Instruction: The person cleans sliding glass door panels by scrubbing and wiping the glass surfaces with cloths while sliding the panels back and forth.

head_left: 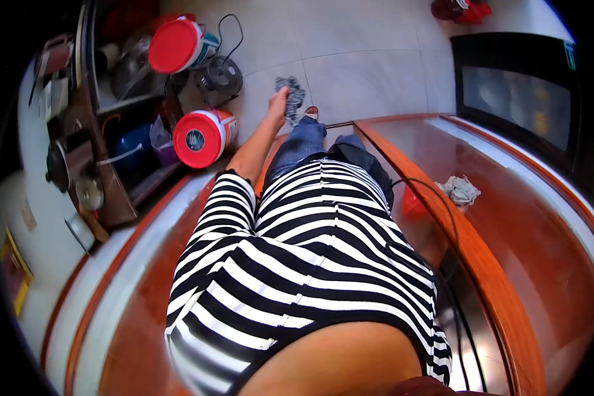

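My left hand (278,105) is stretched out ahead, with the fingers closed around a crumpled dark grey cloth (292,99). The cloth hangs in front of the pale tiled floor, just beside my foot (311,113). How the fingers grip it is partly hidden by the hand itself. My right hand is out of view; only part of that sleeve (440,356) shows at the lower right.
Two buckets with red lids, one nearer (197,140) and one farther (174,46), stand at left by a cluttered shelf (79,99). A light grey rag (460,191) lies on a reddish-brown surface at right. A black cable (452,224) trails past my right side.
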### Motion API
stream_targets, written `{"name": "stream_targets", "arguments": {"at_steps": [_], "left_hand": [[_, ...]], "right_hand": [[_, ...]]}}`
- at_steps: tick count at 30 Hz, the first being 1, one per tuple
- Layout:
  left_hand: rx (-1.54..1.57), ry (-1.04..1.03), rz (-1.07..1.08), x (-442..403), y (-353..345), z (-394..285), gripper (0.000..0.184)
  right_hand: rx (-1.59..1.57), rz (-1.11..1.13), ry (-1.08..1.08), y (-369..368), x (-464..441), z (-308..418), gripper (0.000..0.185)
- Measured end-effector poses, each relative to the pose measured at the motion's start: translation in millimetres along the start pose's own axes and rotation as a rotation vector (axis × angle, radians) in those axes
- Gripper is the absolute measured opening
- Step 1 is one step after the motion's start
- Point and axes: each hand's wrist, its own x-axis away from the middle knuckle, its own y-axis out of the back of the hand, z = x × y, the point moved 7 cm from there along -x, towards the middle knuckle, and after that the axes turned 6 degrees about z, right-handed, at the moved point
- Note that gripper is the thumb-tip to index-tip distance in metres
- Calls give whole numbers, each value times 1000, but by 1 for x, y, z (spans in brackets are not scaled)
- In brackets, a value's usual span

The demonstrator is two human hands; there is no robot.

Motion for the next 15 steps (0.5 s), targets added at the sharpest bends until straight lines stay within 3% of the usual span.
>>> {"name": "stream_targets", "arguments": {"at_steps": [6, 12, 15], "left_hand": [[0, 22, -77, -58, 41, -1, 21], [-336, 62, -14, -62, -40, -25, 21], [-361, 121, 54, -90, -77, -20, 23]], "right_hand": [[-154, -95, -34, 6, 19, -39, 25], [-335, -149, -69, 2, 23, -82, 24], [-452, -170, -74, -5, 25, -101, 24]]}}
